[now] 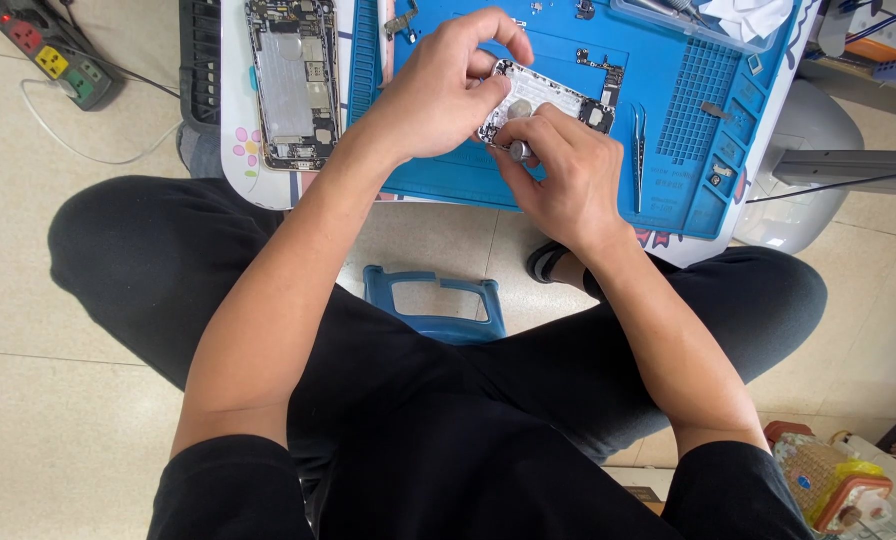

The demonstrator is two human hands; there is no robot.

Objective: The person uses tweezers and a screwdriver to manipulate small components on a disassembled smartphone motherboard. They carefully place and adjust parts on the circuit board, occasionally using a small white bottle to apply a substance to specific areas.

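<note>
My left hand (pixel 446 88) grips the left end of an opened phone housing (pixel 548 100), holding it just above a blue repair mat (pixel 668 110). My right hand (pixel 563 165) holds a small screwdriver (pixel 519 151) with a silver handle, its tip hidden against the housing's near edge. A small circuit board (pixel 602 72) lies on the mat just beyond the housing. Tweezers (pixel 639 150) lie on the mat right of my right hand.
Another opened phone body (pixel 293 80) lies on the white table left of the mat. A power strip (pixel 53 55) sits on the floor at far left. A blue stool (pixel 438 305) shows between my legs. A tray with cloth (pixel 718 20) rests at the mat's far edge.
</note>
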